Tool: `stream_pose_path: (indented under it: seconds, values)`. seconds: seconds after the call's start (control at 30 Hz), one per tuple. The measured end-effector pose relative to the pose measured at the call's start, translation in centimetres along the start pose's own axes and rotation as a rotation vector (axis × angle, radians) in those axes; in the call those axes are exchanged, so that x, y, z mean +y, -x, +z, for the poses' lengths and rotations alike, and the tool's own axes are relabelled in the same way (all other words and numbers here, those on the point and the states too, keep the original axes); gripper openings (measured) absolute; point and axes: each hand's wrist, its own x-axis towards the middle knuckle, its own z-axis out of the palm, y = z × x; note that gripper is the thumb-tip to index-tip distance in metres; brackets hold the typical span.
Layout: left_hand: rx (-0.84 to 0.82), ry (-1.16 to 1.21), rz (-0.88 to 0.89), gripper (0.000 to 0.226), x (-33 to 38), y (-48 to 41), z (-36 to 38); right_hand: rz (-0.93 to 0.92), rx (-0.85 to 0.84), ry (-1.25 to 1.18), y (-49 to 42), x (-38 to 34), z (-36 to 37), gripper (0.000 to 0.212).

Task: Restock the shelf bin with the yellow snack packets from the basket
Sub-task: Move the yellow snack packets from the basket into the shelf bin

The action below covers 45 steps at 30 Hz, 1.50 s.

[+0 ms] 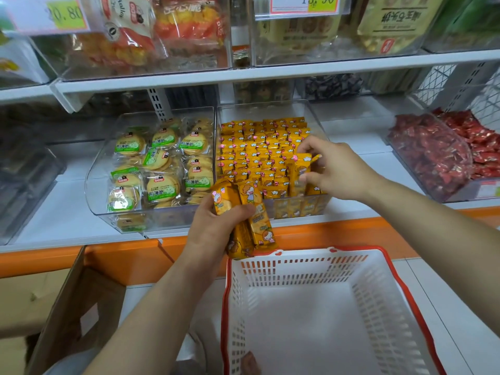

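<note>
A shop, seemingly a snack aisle: white metal shelves (270, 74) hold clear plastic bins (270, 110) of wrapped snacks beneath blurred yellow-and-pink price cards (305, 2).

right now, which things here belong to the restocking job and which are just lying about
Job:
left hand, gripping yellow snack packets
right hand, pinching a packet at the shelf bin
white basket

Lying about:
green-label biscuits
red sweets
cardboard box
price tags
</note>
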Motion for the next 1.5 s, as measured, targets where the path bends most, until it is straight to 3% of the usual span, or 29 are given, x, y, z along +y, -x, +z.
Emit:
stream_pose_path:
  seconds: [0.1,0.17,0.33,0.63,0.73,0.83,0.97,1.07,1.17,1.37,1.43,1.5]
  values:
    - [0.018,-0.01,-0.003,0.063,0.0,-0.1,-0.2,-0.009,-0.15,0.108,-0.1,0.5,-0.5,0.041]
    - [0.016,-0.014,-0.001,0.057,-0.1,-0.2,-0.3,-0.003,-0.151,0.18,-0.2,0.5,0.1,0.039]
    - [0.014,-0.03,0.007,0.073,0.0,-0.1,-0.1,0.024,-0.078,0.261,-0.2,0.3,1.2,0.039]
    - [0.044,-0.076,0.035,0.049,-0.6,-0.3,-0.2,0.032,-0.249,0.347,-0.9,0.3,0.1,0.055]
    - [0.043,-0.223,0.091,0.052,-0.8,-0.5,-0.2,-0.009,-0.186,0.264,-0.6,0.0,-0.2,0.064]
    - [0.049,-0.343,0.11,0.057,-0.1,-1.0,0.1,-0.031,-0.069,0.069,-0.3,0.3,-1.0,0.037]
    - [0.063,-0.51,0.242,0.056,2.7,-3.4,1.5,-0.03,-0.149,-0.027,-0.6,0.6,-1.5,0.019]
    - [0.059,-0.701,0.315,0.077,5.3,-7.3,4.1,-0.003,-0.115,-0.014,-0.5,1.4,-1.1,0.023]
    - [0.087,-1.089,0.395,0.098,7.1,-12.5,7.0,0.016,-0.065,-0.016,-0.1,1.7,-0.9,0.038]
    - [-0.048,-1.749,0.45,0.098,7.4,-17.3,9.8,-0.108,-0.027,0.194,0.8,2.1,-0.4,0.029]
    - [-0.001,-1.814,0.574,0.097,7.6,-17.3,9.9,-0.11,0.028,0.186,1.3,2.5,-0.2,0.029]
    - [-0.012,-1.698,0.812,0.076,7.8,-16.3,9.8,-0.115,0.062,0.164,1.6,2.9,0.1,0.027]
